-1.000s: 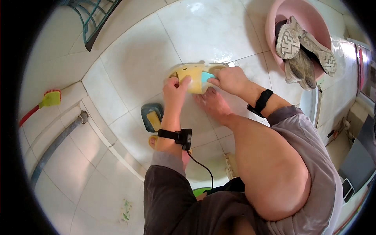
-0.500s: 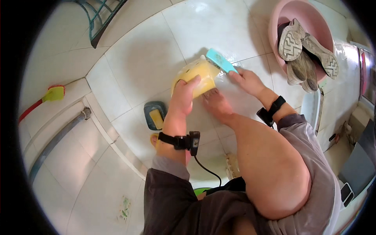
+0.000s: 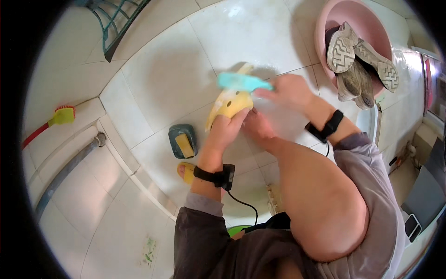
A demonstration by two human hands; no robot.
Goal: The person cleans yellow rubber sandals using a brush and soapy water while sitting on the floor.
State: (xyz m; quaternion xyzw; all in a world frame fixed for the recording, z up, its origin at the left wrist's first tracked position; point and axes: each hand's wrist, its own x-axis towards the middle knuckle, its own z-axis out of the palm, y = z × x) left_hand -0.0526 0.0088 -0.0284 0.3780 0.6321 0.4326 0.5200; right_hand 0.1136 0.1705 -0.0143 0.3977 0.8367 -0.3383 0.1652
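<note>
I view the left hand [image 3: 227, 129], fingers clamped on a yellow slipper [image 3: 233, 103], and the right hand [image 3: 290, 93], fingers wrapped around a turquoise brush [image 3: 239, 82]; wetness could make either slip.

Large white tiles covered the floor [image 3: 186, 51], their thin joints bent by the wide lens. The surface looked glossy and pale, with 1 soft, broad shadow [image 3: 169, 72] toward the left. Beyond a curving seam rose a pale wall [image 3: 76, 81]. Lower left, a whitish ledge [image 3: 121, 156] ran slantwise near 1 grey pipe [image 3: 68, 163], and a small green plant motif [image 3: 148, 251] marked a white surface below. At the far right stood a grey panel [image 3: 423, 186]; farther up that side, bright light [image 3: 436, 74] glared near the edge of view.
</note>
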